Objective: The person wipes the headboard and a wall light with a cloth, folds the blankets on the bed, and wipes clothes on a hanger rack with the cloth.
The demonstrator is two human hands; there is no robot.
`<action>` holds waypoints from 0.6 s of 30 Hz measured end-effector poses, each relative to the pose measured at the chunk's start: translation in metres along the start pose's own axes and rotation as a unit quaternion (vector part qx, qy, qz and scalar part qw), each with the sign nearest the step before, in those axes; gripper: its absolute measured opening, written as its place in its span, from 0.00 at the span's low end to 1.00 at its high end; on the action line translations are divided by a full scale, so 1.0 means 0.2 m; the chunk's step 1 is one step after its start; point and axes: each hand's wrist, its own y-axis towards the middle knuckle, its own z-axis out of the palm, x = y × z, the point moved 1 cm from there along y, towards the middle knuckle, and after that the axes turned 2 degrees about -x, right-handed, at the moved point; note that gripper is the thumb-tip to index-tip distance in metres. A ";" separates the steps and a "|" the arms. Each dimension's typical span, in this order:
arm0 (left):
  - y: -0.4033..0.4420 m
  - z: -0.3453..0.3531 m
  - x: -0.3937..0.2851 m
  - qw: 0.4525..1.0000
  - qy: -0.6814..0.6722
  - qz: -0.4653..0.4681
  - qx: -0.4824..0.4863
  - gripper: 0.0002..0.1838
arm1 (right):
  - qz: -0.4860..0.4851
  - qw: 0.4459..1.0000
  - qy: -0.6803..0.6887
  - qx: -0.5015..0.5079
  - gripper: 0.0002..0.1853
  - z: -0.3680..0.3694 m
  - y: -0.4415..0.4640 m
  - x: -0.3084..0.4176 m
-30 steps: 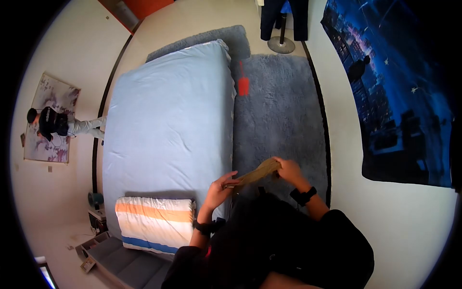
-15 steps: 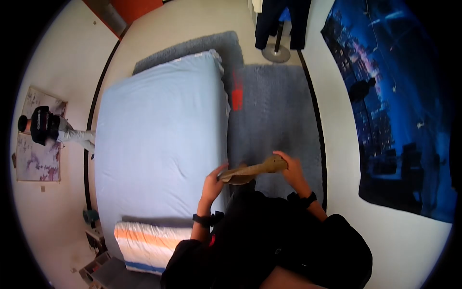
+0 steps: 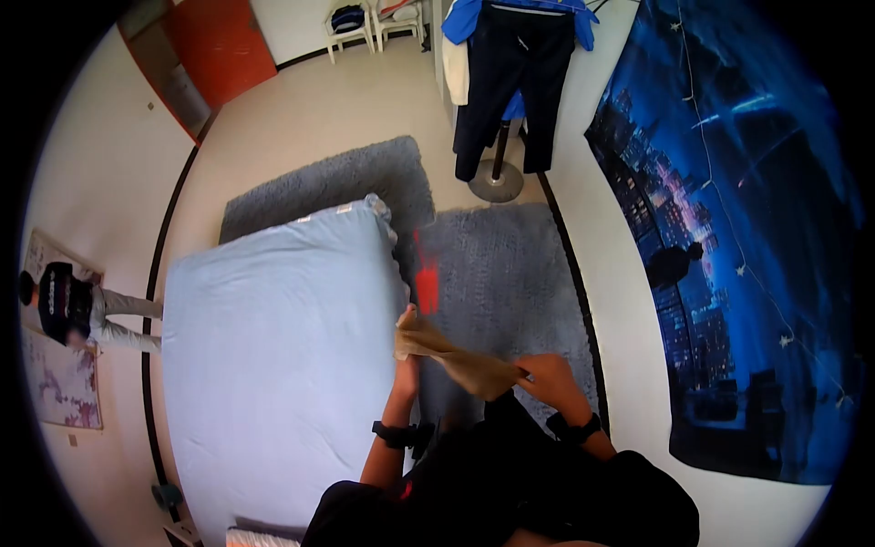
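A tan-brown piece of cloth (image 3: 460,363) is stretched slantwise between my hands, over the grey rug beside the bed. I cannot make out what kind of cloth item it is. My left hand (image 3: 406,321) grips its upper left end near the bed's edge, and the cloth hides most of those fingers. At the lower right end, my right hand (image 3: 549,379) pinches the cloth with curled fingers. Both wrists wear black bands.
The bed (image 3: 283,365) with a light blue sheet lies to my left. A red object (image 3: 427,287) rests on the grey rug (image 3: 497,264). Dark trousers (image 3: 515,73) hang on a stand ahead. Another person (image 3: 68,305) stands beyond the bed.
The view has tilted up, showing more of the floor and doorway. The cloth has turned, its left end now raised and its right end lower. The other person's legs are farther apart.
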 end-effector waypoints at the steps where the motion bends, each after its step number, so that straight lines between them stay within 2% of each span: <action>1: 0.10 0.03 -0.03 0.999 0.037 0.029 0.013 0.31 | 0.005 1.000 -0.009 -0.010 0.12 -0.01 0.05 -0.08; 3: 0.29 0.10 -0.06 0.990 0.110 0.085 0.037 0.27 | 0.010 1.000 -0.018 -0.023 0.10 -0.08 0.18 -0.23; 5: 0.47 0.21 -0.14 0.971 0.184 0.142 0.060 0.25 | 0.062 0.997 0.040 -0.026 0.09 -0.16 0.33 -0.35; 7: 0.67 0.37 -0.24 0.977 0.160 0.140 0.031 0.23 | 0.052 0.997 0.031 -0.038 0.09 -0.24 0.49 -0.53; 9: 0.86 0.50 -0.30 0.987 0.111 0.096 0.060 0.23 | 0.045 0.998 0.027 -0.046 0.08 -0.33 0.66 -0.65; 10: 0.95 0.57 -0.34 0.987 0.075 0.110 0.091 0.21 | 0.003 0.997 0.043 -0.065 0.08 -0.38 0.76 -0.69; 11: 1.05 0.65 -0.38 0.986 0.081 0.117 0.092 0.21 | -0.042 0.994 0.058 -0.086 0.07 -0.43 0.88 -0.73; 12: 1.14 0.72 -0.40 0.984 0.108 0.088 0.115 0.22 | -0.045 0.993 0.062 -0.091 0.07 -0.47 0.99 -0.76; 14: 1.32 0.85 -0.41 0.976 0.108 0.061 0.177 0.33 | -0.132 0.980 0.103 -0.109 0.07 -0.56 1.20 -0.79; 15: 1.39 0.91 -0.41 0.977 0.108 0.062 0.172 0.33 | -0.136 0.979 0.105 -0.106 0.07 -0.60 1.30 -0.80; 17: 1.56 1.03 -0.44 0.969 0.147 0.008 0.200 0.38 | -0.140 0.987 0.082 -0.016 0.07 -0.67 1.51 -0.83; 18: 1.64 1.08 -0.48 0.961 0.154 -0.045 0.227 0.44 | -0.168 0.983 0.067 -0.030 0.07 -0.66 1.60 -0.87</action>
